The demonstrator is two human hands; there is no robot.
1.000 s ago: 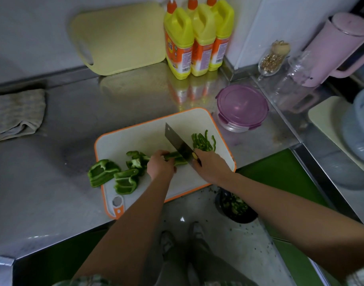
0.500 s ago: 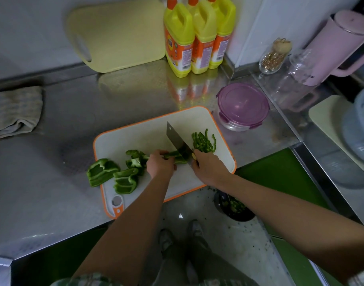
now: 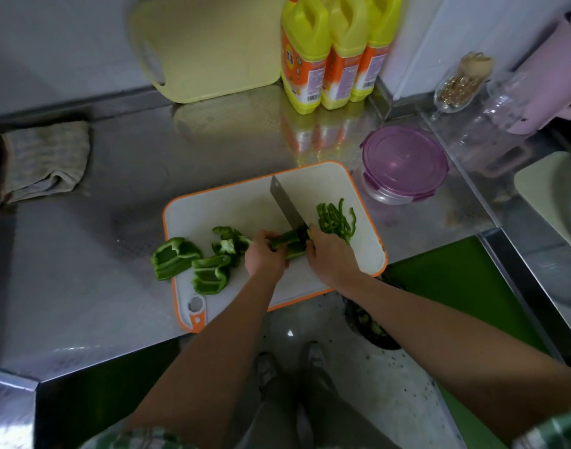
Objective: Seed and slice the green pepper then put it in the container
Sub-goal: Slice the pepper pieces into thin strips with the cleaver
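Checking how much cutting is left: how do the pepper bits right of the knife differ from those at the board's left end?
The strips right of the knife are thin slivers; the left pieces are broad curved slabs, not yet sliced. The strips lie in one loose heap on the cutting board; the left pieces are spread out, one overhanging the board's left edge. Both are green pepper.

The pepper is bright green, chunks and thin strips alike, on a white board edged in orange. The knife is dark grey. The container has a purple lid. Three bottles are yellow with orange labels. The surface is steel grey, the cloth faintly checked.
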